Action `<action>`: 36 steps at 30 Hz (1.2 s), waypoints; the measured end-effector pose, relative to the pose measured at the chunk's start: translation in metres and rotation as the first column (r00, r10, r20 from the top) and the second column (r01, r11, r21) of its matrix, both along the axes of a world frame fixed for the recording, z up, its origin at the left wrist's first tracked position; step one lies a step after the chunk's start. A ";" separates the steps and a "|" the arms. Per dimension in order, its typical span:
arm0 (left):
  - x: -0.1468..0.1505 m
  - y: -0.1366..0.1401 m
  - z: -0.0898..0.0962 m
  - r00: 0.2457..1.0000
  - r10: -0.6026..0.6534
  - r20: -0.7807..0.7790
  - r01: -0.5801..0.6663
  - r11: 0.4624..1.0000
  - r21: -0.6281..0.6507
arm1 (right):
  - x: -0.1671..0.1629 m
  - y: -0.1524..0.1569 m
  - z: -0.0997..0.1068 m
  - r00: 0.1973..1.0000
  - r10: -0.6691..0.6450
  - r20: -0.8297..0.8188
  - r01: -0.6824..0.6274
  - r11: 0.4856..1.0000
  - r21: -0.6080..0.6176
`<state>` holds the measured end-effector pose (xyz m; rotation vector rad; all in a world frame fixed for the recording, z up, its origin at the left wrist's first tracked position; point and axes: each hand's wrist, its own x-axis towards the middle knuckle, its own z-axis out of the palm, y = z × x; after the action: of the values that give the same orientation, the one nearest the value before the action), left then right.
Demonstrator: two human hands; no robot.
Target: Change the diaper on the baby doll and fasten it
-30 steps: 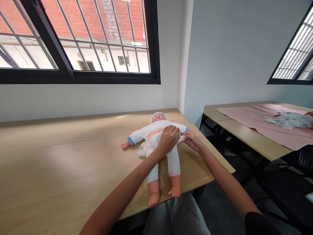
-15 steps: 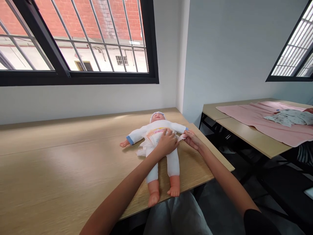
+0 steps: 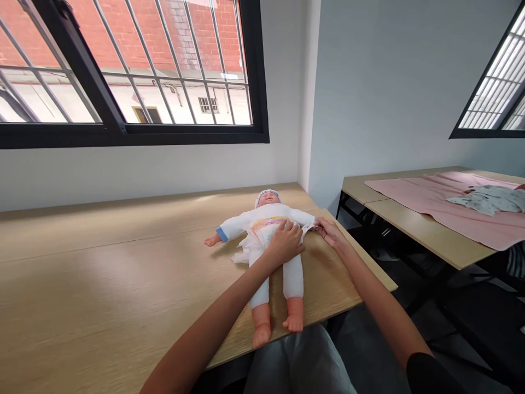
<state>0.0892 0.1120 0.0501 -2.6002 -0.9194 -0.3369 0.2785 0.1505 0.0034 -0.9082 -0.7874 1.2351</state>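
Note:
A baby doll (image 3: 270, 211) in a white suit with blue cuffs lies on its back, its feet at the table's near edge. Around its waist is a white diaper (image 3: 262, 231) with a coloured print; one ruffled side sticks out on the left. My left hand (image 3: 286, 241) lies over the diaper's front with its fingers stretched out, hiding part of it. On the right, my right hand (image 3: 329, 232) pinches the diaper's side tab (image 3: 307, 228) and holds it out from the doll's hip, close to the doll's cuffed wrist.
The doll lies on a wooden table (image 3: 123, 284) against the wall under a barred window (image 3: 176, 82). Across a gap to the right, another table (image 3: 435, 238) carries a pink blanket (image 3: 426, 197) and a pale patterned garment (image 3: 490, 200). A dark chair (image 3: 484, 323) stands below it.
My right hand has drawn the side tab slightly outward and up toward the doll's wrist. My left hand stays on the diaper's front. The view has shifted slightly.

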 end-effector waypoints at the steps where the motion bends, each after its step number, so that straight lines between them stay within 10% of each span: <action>1: 0.000 0.000 0.000 1.000 -0.003 -0.010 0.003 1.000 0.003 | -0.005 0.001 0.006 0.999 0.000 0.035 -0.001 1.000 0.029; 12: 0.017 -0.021 -0.011 0.992 0.122 0.036 -0.126 0.972 0.196 | -0.051 0.023 0.044 0.791 -0.043 0.610 -0.113 0.970 0.215; 27: -0.005 -0.001 -0.001 0.947 0.174 0.271 -0.144 0.981 -0.128 | -0.031 0.012 0.034 0.962 0.150 0.230 -0.195 0.963 0.185; 36: -0.008 0.012 0.001 0.988 0.087 0.126 -0.084 0.996 -0.029 | -0.036 0.006 0.038 0.955 0.197 0.221 -0.247 0.943 0.225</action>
<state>0.0813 0.1243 0.0513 -2.5755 -1.0808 -0.4756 0.2428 0.1561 0.0411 -0.7539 -1.2035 1.2184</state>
